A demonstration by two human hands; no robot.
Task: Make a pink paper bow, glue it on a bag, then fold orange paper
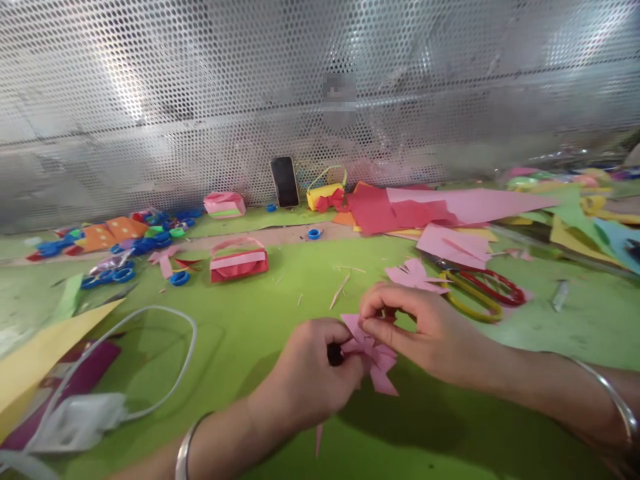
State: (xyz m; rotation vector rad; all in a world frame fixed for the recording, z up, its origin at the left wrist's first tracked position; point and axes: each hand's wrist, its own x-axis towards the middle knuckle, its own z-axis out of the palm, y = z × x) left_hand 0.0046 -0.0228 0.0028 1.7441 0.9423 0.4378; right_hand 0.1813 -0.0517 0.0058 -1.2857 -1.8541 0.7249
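Note:
A pink paper bow (369, 347) with several pointed tails is held above the green table, between both hands. My left hand (320, 363) pinches it from the left, thumb in front. My right hand (407, 327) has thumb and fingertips pressed together at the bow's upper edge; whether they grip the paper or a tiny piece beside it I cannot make out. Behind the right hand lies another pink paper cutout (413, 273). Scissors with red and yellow handles (475, 300) rest just beyond that hand, to the right.
A red paper handbag (239, 265), a yellow one (325, 198) with a red bow and a pink one (225, 205) stand farther back. A phone (285, 182) leans against the perforated metal panel (225, 87). Colored sheets (400, 210) lie back right; a white charger (85, 420) with cable sits left.

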